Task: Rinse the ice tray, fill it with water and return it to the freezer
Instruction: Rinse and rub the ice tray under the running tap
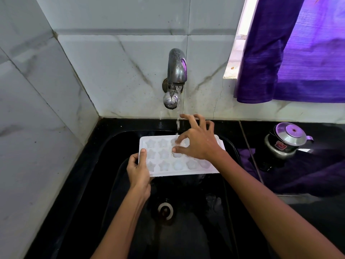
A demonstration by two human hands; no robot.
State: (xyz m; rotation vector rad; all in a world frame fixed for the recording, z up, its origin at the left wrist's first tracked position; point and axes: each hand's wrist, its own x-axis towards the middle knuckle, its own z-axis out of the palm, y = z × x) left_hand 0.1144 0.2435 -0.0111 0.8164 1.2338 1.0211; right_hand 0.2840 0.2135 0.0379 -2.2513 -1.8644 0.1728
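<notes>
A white ice tray (164, 159) with star-shaped cells is held level over the black sink (115, 146). My left hand (139, 171) grips its left edge, thumb on top. My right hand (197, 143) lies over the tray's upper right part, with thumb and forefinger touching cells and the other fingers spread. A steel wall tap (176, 71) runs a thin stream of water (178, 116) down onto the tray's far edge beside my right fingers.
A small steel pressure cooker (287, 141) stands on the black counter to the right. A purple curtain (298, 53) hangs at the window on the upper right. Marble tile walls close the left and back. The sink drain (165, 210) lies below the tray.
</notes>
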